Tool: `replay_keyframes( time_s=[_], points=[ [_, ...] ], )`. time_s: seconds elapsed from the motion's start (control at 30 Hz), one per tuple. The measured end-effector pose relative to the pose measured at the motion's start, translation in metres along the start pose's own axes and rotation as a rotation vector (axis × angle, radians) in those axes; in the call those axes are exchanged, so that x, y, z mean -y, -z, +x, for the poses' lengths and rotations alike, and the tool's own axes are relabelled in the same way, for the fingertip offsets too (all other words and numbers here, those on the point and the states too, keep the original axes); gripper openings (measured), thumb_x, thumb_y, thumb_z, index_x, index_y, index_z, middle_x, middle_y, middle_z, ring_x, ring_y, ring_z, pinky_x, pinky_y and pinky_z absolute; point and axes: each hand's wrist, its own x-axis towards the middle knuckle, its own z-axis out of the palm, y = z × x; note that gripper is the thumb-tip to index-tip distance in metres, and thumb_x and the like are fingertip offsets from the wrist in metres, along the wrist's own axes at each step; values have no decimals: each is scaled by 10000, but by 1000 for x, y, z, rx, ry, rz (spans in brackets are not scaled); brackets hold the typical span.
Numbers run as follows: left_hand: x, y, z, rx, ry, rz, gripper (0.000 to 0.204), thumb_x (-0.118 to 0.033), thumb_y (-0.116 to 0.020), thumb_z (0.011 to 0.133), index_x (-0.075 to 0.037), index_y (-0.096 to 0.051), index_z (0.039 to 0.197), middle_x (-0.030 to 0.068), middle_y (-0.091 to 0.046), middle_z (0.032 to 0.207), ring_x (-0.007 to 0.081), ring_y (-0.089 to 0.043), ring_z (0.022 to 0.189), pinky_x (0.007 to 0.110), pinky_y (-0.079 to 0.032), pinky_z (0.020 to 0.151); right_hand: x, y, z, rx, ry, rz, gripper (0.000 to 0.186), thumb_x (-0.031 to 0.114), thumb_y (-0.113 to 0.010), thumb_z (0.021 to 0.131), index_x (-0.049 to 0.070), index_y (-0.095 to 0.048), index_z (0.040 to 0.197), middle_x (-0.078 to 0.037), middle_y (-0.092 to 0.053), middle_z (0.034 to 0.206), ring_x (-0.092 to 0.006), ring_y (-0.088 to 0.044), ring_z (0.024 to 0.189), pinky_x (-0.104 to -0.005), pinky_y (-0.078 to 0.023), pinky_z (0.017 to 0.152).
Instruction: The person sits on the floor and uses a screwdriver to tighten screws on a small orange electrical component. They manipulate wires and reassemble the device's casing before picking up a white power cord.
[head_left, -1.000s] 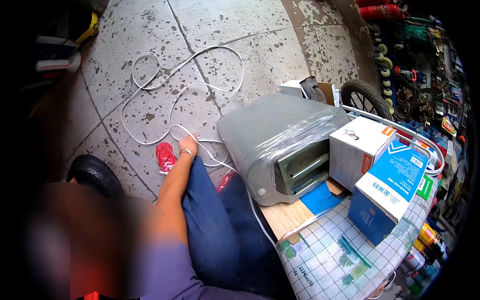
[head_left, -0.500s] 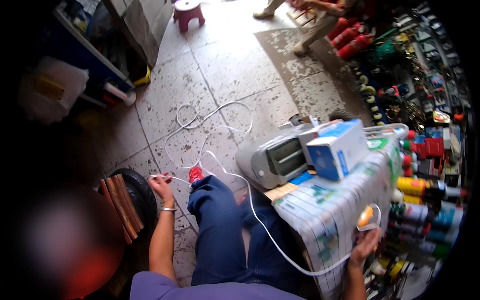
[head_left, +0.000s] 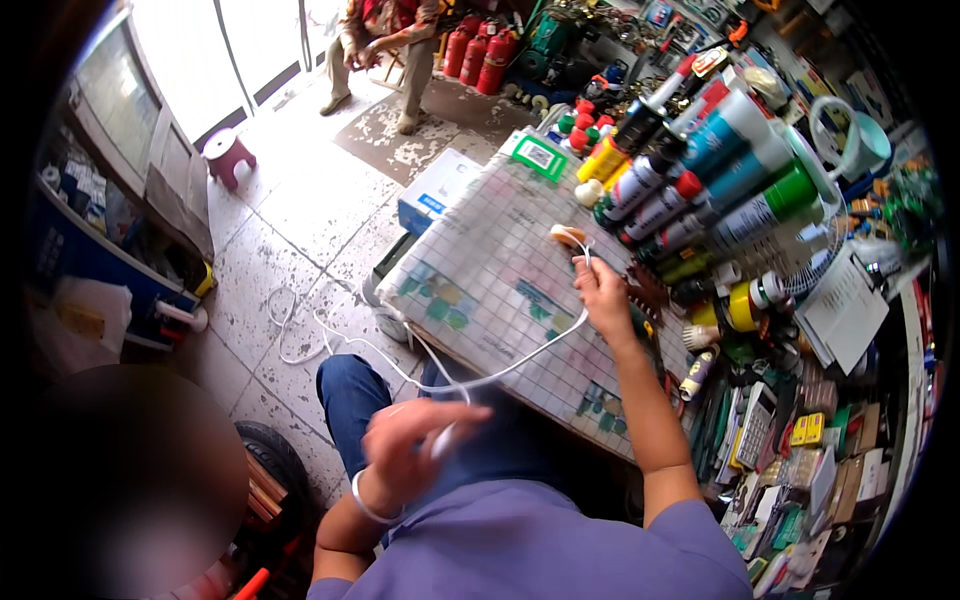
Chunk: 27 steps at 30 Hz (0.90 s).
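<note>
My right hand (head_left: 603, 298) is closed on a thin white cable (head_left: 505, 372) above the table. Just beyond its fingers is a small orange and white piece (head_left: 568, 236), its kind unclear, with the cable looping beside it. Over my lap, my left hand (head_left: 415, 440) is smeared by motion, its fingers curled on a white stretch of the same cable. From between the hands the cable runs past my knee and lies in loops on the tiled floor.
A checked cloth covers the table (head_left: 480, 260). Spray cans (head_left: 735, 205) crowd its right side, with a calculator (head_left: 757, 425) nearer me. A blue-white box (head_left: 437, 190) stands at the far left edge. Beyond are a purple stool (head_left: 228, 158), a seated person (head_left: 395, 50) and red fire extinguishers (head_left: 495, 60).
The view has swung to the right. My left hand has come from beside my knee to over my lap with the cable. My right hand is now over the table, the orange piece just beyond it.
</note>
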Motion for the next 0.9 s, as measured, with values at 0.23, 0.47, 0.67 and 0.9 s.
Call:
replay_keyframes(
  time_s=[0.23,0.47,0.67,0.9],
  points=[
    [26,-68,-22,32,609,-683,114,-143,-490,1017,-33,-493,1046,103,-673,761,93,-573,575,205,-439,514,69,27,-99,53,247,25,379,117,-726,830,48,-608,1183,-109,-617,1068,-222,-622,922,-304,-512,748],
    [26,-85,-27,108,341,-98,56,-53,-545,981,-16,-524,1017,73,-668,728,86,-577,556,215,-439,495,96,14,-148,303,169,506,203,-7,-714,835,1,-689,1037,-72,-668,924,-138,-651,825,-248,-517,747],
    [29,-95,-21,-68,96,263,89,-25,-677,829,-39,-621,896,118,-656,833,281,-644,682,339,-499,568,89,15,-146,117,444,363,232,-48,-737,774,34,-687,985,-107,-689,877,-199,-679,765,-283,-537,650],
    [43,-86,-41,-21,984,-1274,334,-288,-533,1015,17,-604,1133,-33,-476,679,53,-374,526,219,-322,508,80,33,-162,54,941,194,214,56,-716,765,55,-691,978,-59,-687,923,-180,-681,730,-289,-547,591]
  ],
)
